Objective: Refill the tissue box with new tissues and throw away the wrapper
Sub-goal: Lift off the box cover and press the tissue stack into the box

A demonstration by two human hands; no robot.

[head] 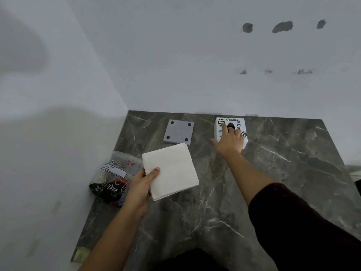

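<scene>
My left hand [142,183] grips a stack of white folded tissues [172,171] by its left edge, held just above the dark marble table [273,173]. At the back right stands the white printed tissue box [237,125] with an oval hole in its top. My right hand [229,140] lies on the box with fingers spread, one fingertip at the hole. The box's grey square base plate [179,133], with a dark dot in each corner, lies apart at the back middle. The crumpled clear wrapper [115,177], printed "Dove", lies at the table's left edge.
White walls close the table in at the back and left. A bit of yellowish tape [81,255] sits at the near left corner. The table's right edge falls off around the far right of the view.
</scene>
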